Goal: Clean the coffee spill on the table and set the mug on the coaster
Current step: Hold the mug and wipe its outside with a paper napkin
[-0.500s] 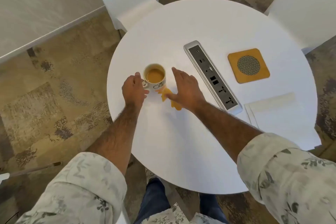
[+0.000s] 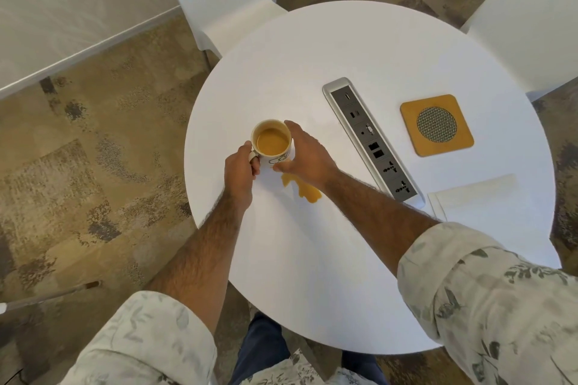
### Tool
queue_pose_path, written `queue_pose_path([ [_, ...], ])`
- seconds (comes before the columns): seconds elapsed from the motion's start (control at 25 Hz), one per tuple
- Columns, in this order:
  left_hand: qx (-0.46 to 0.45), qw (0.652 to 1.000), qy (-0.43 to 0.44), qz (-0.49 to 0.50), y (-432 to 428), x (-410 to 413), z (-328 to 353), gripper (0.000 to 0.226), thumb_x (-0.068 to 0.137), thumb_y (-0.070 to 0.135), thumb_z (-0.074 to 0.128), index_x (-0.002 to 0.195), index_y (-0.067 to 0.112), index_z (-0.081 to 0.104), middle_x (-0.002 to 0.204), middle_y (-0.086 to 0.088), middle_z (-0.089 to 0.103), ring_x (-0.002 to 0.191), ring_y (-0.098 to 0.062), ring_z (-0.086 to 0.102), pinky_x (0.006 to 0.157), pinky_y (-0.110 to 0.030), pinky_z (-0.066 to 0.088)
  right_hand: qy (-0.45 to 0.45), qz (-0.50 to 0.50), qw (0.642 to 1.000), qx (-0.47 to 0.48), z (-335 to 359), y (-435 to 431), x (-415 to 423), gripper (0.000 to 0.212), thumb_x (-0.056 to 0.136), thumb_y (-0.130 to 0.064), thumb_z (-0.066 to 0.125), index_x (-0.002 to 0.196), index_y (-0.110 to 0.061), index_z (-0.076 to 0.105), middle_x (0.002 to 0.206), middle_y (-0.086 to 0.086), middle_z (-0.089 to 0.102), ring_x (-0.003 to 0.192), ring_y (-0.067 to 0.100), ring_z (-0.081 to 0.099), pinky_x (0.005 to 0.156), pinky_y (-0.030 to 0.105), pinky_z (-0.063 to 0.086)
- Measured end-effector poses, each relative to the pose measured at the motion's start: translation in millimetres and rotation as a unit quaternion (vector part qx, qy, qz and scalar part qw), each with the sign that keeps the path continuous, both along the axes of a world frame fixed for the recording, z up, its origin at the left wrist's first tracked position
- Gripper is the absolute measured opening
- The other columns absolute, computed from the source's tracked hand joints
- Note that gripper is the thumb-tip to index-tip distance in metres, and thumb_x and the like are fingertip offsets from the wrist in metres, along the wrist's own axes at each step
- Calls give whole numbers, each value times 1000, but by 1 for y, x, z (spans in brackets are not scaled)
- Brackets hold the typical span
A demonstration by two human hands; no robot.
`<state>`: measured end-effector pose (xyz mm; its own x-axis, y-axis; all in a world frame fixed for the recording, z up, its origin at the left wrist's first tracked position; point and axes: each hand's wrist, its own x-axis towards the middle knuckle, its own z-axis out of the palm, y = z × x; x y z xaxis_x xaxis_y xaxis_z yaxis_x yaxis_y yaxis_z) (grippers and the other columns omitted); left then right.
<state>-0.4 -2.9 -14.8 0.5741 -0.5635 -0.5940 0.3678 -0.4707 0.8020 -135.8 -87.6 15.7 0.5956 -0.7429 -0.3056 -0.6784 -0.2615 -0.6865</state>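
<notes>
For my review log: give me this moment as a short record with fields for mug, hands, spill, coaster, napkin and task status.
mug: upright on the table, holding coffee
left hand: at the mug's handle
right hand: wrapped round the mug's side
spill: orange-brown puddle beside the mug, unwiped
coaster: beyond the power strip, nothing on it
napkin: flat near the coaster, untouched
status: neither step done

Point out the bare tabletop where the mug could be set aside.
Bare: the far half of the table beyond the power strip, and the near stretch between the forearms. Crowded: around the spill, and right of the strip, by the coaster and napkin.
</notes>
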Motion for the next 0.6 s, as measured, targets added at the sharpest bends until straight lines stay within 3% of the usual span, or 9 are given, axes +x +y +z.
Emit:
queue_pose_path([
  [0.12,4,1000,14,7,-3,-5,-2,35,104,34,49,73,19,51,66,1,43,60,-12,37,61,-29,32,-34,-20,999,21,-2,-2,2,75,77,-25,84,140,-21,44,129,-1,62,111,22,62,94,50,54],
  [0.24,-13,999,25,24,-5,-9,-1,36,105,46,49,89,19,66,80,2,61,73,-12,56,67,-28,44,-49,-29,998,12,-1,-1,-1,69,77,-26,83,136,-22,47,128,-2,62,109,20,62,92,47,55],
  [0.44,-71,997,10,15,-7,-6,11,44,100,56,55,96,16,73,98,-4,73,96,-21,71,75,-34,57,-86,-19,996,-11,11,-1,-8,68,79,-24,78,140,-22,47,132,-2,62,116,19,60,96,46,53],
  [0.6,-91,996,-1,3,-10,-7,34,44,103,54,50,96,16,71,104,-7,71,105,-23,70,79,-37,58,-71,-47,995,-46,23,-1,-40,65,91,-30,73,149,-25,45,143,-2,59,124,15,58,100,33,49],
])
